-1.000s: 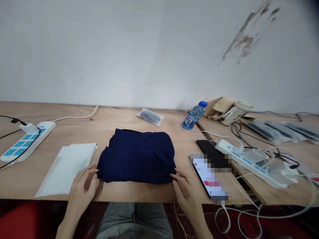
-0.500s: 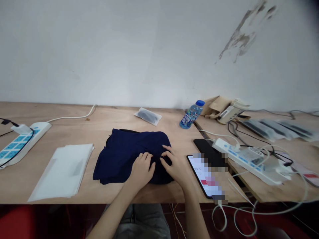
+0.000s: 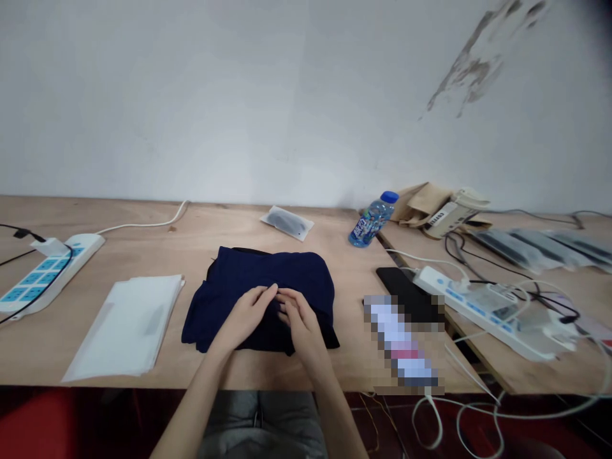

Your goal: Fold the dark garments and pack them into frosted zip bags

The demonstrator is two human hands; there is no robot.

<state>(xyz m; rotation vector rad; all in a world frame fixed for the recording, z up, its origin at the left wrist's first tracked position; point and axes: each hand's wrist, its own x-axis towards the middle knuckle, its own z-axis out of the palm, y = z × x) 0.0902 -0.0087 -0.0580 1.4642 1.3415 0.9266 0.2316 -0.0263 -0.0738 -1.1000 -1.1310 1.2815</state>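
Note:
A folded navy-blue cloth garment [image 3: 306, 271] with some black fabric showing along its edges lies on the table in front of me. Over its middle, my left hand [image 3: 246, 317] has its fingers drawn together near the thumb; whatever may be between them is hidden. My right hand [image 3: 301, 315] meets it from the other side, its fingers loosely bent and slightly apart, nothing visible in them. The fingertips of both hands nearly touch just above the cloth.
Left of the garment lies a stack of translucent white sleeves [image 3: 127, 325], near a power strip [image 3: 62, 271]. Behind are a bagged dark item [image 3: 287, 222] and a blue-capped bottle [image 3: 373, 220]. Rightward lie phones [image 3: 406, 290], another power strip [image 3: 478, 312], cables and a coffee cup [image 3: 454, 213].
Both hands have moved left and come together over the garment's middle; before, the fingers were spread on its right half. Black fabric now shows at the lower right corner. The view has shifted slightly.

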